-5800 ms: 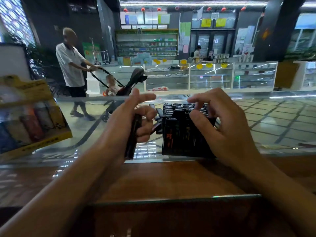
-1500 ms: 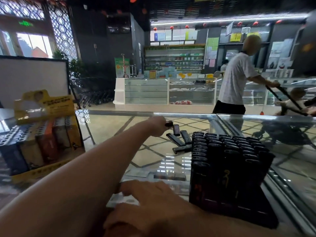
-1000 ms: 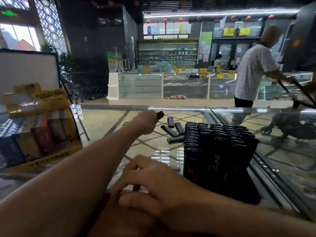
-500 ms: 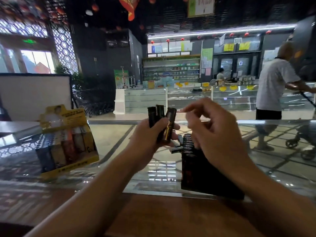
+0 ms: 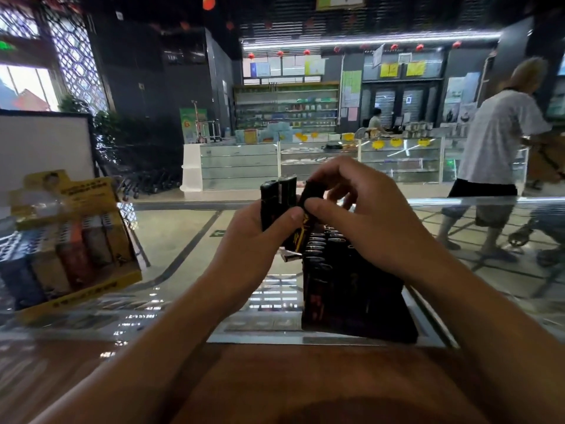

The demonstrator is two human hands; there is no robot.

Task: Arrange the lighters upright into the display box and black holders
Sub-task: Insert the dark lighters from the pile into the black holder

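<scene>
My left hand grips a small bunch of black lighters upright, above the glass counter. My right hand pinches one black lighter of that bunch with thumb and fingers; it tilts away from the others. Just below and to the right stands the black holder, packed with several upright black lighters. One more black lighter lies on the glass behind my left hand. The yellow display box with coloured lighters stands at the left.
The glass counter meets a wooden ledge near me. A white board stands behind the yellow box. Beyond the counter a person in a white shirt walks with a stroller at the right.
My left hand reached out, gathered lighters from the glass and brought them back above the holder. My right hand has come up and now pinches one lighter of the bunch.
</scene>
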